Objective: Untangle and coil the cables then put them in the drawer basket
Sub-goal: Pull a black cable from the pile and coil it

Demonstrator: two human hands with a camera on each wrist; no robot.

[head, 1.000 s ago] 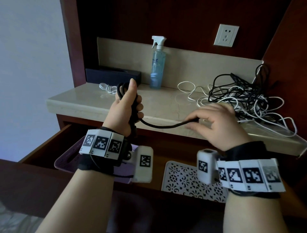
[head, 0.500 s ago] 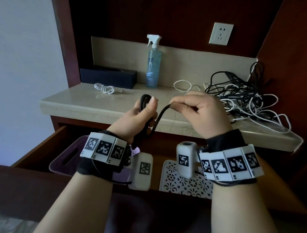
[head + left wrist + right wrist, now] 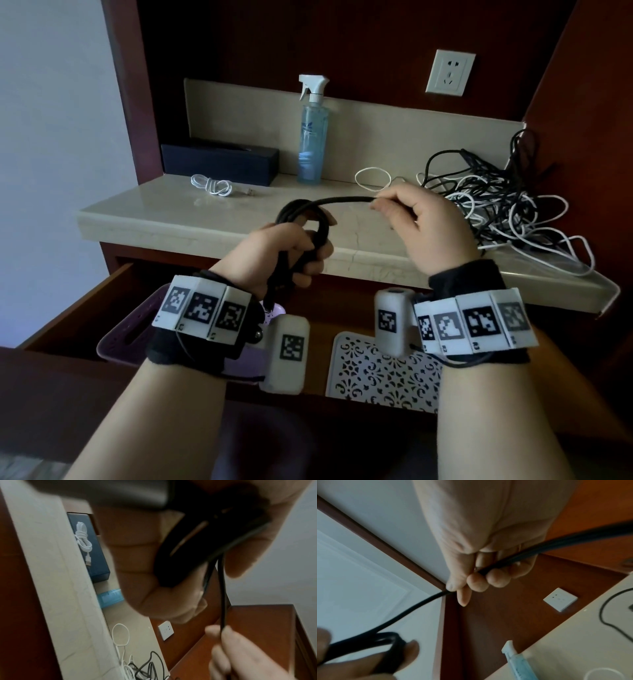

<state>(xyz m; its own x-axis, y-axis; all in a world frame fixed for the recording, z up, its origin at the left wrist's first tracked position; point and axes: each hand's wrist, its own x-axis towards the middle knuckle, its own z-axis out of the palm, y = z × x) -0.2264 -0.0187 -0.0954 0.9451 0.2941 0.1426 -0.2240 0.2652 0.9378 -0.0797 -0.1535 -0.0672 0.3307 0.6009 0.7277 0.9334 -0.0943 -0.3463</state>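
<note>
Between your two hands, above the counter (image 3: 219, 219) edge, you coil the black cable (image 3: 342, 200). Your left hand (image 3: 284, 253) closes around the finished loops; your right hand (image 3: 428, 222) pinches the free end in its fingers (image 3: 477, 582). One white coiled cable (image 3: 212, 185) lies beyond your left fingers. The tangled pile (image 3: 507, 202) beyond your right fingers waits, and the purple basket (image 3: 116, 339) below has, I think, received nothing.
</note>
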